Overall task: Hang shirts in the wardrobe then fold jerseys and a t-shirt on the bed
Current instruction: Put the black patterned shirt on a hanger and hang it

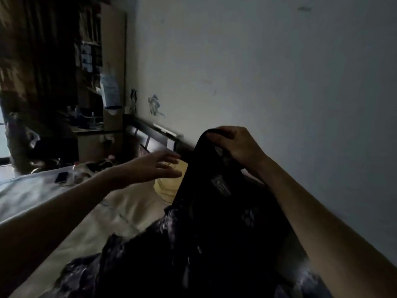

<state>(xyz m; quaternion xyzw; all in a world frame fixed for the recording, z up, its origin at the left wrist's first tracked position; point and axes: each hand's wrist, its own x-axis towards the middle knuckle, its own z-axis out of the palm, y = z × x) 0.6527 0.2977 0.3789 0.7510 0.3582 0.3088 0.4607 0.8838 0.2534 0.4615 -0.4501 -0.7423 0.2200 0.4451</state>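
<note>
A dark patterned shirt hangs over the bed, its lower part bunched on the pale sheet. My right hand grips the shirt at its collar and holds it up, with the inner label facing me. My left hand is open, fingers spread, just left of the shirt's upper edge and not touching it. A yellow garment or pillow lies on the bed behind the shirt, partly hidden by it. The room is dim and the view is tilted.
A bare wall runs along the bed's right side. The dark headboard stands at the far end. Past it is a cluttered desk with shelves. A phone lies at the bed's left edge.
</note>
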